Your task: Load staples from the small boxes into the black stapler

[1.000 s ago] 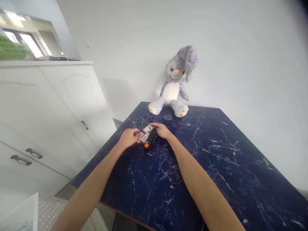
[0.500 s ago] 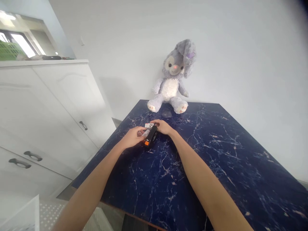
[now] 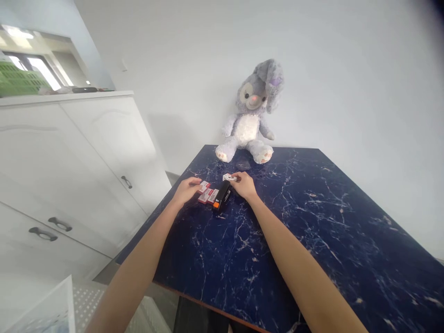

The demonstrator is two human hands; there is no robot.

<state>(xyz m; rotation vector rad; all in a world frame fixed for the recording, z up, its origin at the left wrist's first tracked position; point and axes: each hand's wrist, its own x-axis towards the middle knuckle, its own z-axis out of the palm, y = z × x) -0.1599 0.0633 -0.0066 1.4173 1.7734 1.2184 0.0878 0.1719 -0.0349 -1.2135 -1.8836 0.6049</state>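
A black stapler (image 3: pixel 223 193) with an orange end lies on the dark blue marbled table between my hands. Left of it are several small red-and-white boxes (image 3: pixel 208 196), lying flat and close together. My left hand (image 3: pixel 187 190) has its thumb and fingers pinched at the edge of the farthest of these boxes (image 3: pixel 204 186). Beyond the stapler's far end, a small white box (image 3: pixel 229 177) with dark print is pinched in the fingertips of my right hand (image 3: pixel 244 185). Print on the boxes is too small to read.
A grey plush rabbit (image 3: pixel 248 125) sits at the table's (image 3: pixel 270 259) back edge against the wall. White cabinets (image 3: pixel 104 138) with dark handles stand on the left, a green basket (image 3: pixel 21 77) on top. A white perforated container (image 3: pixel 85 300) is below at lower left.
My hands have moved apart, the left one leftward off the stapler's side. The red-and-white boxes now show beside the stapler. The whole view has shifted slightly.
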